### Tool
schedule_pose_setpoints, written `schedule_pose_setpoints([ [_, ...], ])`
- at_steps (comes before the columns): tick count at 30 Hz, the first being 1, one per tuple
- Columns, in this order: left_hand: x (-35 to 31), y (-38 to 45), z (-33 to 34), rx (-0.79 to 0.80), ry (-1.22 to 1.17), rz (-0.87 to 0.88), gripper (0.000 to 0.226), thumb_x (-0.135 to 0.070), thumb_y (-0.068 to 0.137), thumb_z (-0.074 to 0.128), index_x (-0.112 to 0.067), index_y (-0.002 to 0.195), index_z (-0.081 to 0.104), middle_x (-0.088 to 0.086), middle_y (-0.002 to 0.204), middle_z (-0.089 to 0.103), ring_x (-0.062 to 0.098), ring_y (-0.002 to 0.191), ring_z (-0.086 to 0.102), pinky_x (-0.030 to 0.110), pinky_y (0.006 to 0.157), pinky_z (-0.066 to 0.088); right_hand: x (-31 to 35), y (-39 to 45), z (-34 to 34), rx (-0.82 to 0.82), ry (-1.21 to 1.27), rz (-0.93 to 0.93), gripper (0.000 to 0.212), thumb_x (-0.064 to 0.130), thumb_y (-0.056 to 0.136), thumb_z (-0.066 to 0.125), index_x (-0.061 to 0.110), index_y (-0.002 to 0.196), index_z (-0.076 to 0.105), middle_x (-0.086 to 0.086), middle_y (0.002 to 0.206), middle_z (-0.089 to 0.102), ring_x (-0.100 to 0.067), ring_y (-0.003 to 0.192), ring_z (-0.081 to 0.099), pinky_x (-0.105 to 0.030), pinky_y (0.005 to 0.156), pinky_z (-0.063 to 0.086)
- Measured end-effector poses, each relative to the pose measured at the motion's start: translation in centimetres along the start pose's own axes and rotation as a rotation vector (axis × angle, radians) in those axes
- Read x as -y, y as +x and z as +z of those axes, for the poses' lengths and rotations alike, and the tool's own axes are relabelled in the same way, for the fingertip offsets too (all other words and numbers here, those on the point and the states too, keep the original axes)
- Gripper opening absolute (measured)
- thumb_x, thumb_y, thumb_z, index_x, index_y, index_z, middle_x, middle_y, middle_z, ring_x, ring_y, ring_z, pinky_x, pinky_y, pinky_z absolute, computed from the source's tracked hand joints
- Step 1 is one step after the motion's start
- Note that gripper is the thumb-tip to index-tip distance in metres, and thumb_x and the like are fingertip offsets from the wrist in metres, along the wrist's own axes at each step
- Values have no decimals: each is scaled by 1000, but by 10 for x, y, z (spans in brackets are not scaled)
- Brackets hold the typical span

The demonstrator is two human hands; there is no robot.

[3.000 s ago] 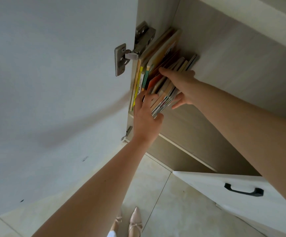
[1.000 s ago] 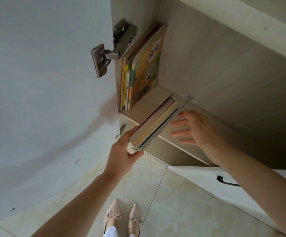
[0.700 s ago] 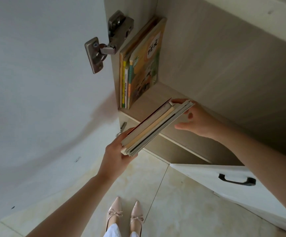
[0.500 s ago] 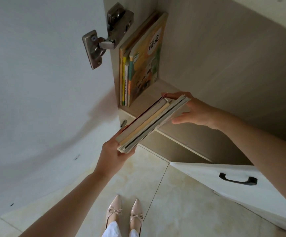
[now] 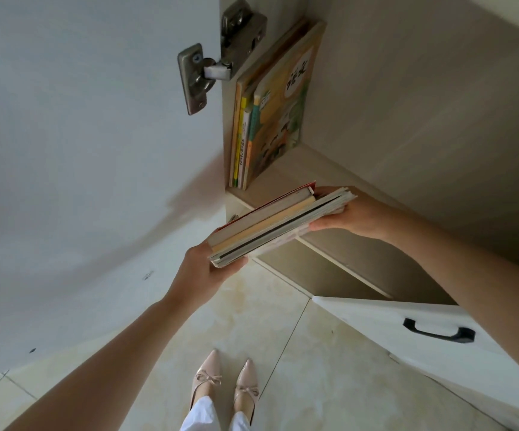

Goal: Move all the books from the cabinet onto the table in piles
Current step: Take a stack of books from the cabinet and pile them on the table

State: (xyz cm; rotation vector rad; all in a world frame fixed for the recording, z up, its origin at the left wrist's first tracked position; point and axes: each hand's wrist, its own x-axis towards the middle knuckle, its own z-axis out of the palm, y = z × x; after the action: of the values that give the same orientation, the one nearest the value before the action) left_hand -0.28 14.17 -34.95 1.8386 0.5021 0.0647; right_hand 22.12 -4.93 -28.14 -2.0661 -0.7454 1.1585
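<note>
A stack of several thin books (image 5: 278, 223) is held flat in the air just in front of the cabinet shelf (image 5: 314, 160). My left hand (image 5: 203, 276) grips its near end, thumb against the lower edge. My right hand (image 5: 349, 217) holds the far end from below, fingers under the stack. A few more books (image 5: 278, 110) still stand upright at the left end of the shelf, against the cabinet's side wall; the front one has a yellow and green cover.
The open white cabinet door (image 5: 81, 150) with its metal hinge (image 5: 214, 62) fills the left. A lower white door with a black handle (image 5: 438, 332) juts out at the right. Below lie beige floor tiles (image 5: 283, 331) and my feet in pink shoes (image 5: 225, 385). No table is in view.
The stack was pulled off the shelf and tipped from upright to flat. My right hand moved from the books' tops to under the far end. Both hands have drawn the stack outward.
</note>
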Motion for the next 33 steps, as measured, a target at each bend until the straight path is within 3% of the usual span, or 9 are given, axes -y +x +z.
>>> schedule_pose_setpoints([
  [4, -19, -9, -6, 58, -12, -64, 47, -22, 78, 80, -46, 111, 58, -43, 99, 63, -13, 99, 62, 9, 83, 48, 5, -19, -1, -29, 5, 75, 27, 10, 77, 77, 19, 102, 68, -2, 112, 71, -9, 100, 67, -31, 93, 54],
  [6, -34, -20, -12, 96, -92, -110, 45, -9, 79, 78, -34, 112, 61, -36, 101, 67, -8, 98, 65, 11, 81, 48, 15, -37, 2, -43, 64, 95, 26, 6, 78, 76, 25, 94, 67, 0, 108, 72, -7, 98, 67, -21, 86, 55],
  [9, -65, -44, -28, 134, -242, -161, 44, 3, 75, 77, -17, 112, 64, -18, 103, 73, 3, 94, 70, 16, 77, 53, 35, -72, 9, -48, 209, 105, 33, 4, 78, 75, 19, 106, 68, -1, 112, 72, -16, 105, 68, -29, 90, 55],
  [12, -99, -79, -47, 106, -352, -204, 44, -9, 65, 82, -21, 105, 68, -3, 100, 76, 16, 94, 72, 28, 79, 58, 58, -111, 24, -45, 258, 112, 29, 9, 82, 71, 24, 107, 66, 7, 108, 72, -6, 100, 68, -23, 83, 54],
  [14, -117, -107, -55, 46, -415, -262, 41, -10, 68, 82, -21, 104, 68, 1, 98, 77, 20, 91, 73, 38, 83, 57, 76, -136, 37, -47, 288, 124, 22, 20, 82, 71, 30, 102, 66, 12, 103, 73, -3, 96, 69, -25, 83, 54],
  [18, -148, -172, -63, -161, -627, -390, 26, -18, 83, 67, -17, 109, 66, 6, 98, 76, 31, 87, 73, 48, 78, 59, 112, -181, 73, -109, 409, 164, 35, 42, 77, 69, 27, 109, 68, 5, 108, 75, -16, 100, 71, -44, 95, 52],
  [23, -171, -245, -72, -390, -865, -527, 28, -28, 91, 59, -10, 112, 66, 17, 100, 74, 36, 82, 73, 47, 69, 61, 171, -219, 124, -236, 464, 123, 29, 51, 85, 61, 30, 104, 68, 8, 98, 77, -15, 90, 73, -41, 89, 55],
  [30, -181, -337, -105, -576, -981, -599, 35, -37, 91, 57, -12, 115, 65, 16, 103, 74, 38, 88, 71, 52, 77, 59, 234, -267, 180, -94, 366, -14, 28, 20, 89, 67, 28, 114, 59, 9, 101, 75, -12, 90, 73, -35, 75, 58],
  [33, -183, -378, -118, -613, -992, -578, 33, -37, 93, 55, -16, 117, 63, 15, 102, 74, 35, 85, 73, 48, 71, 61, 252, -282, 210, -32, 330, -57, 30, 19, 92, 63, 32, 117, 56, 12, 103, 74, -9, 90, 73, -31, 71, 60],
])
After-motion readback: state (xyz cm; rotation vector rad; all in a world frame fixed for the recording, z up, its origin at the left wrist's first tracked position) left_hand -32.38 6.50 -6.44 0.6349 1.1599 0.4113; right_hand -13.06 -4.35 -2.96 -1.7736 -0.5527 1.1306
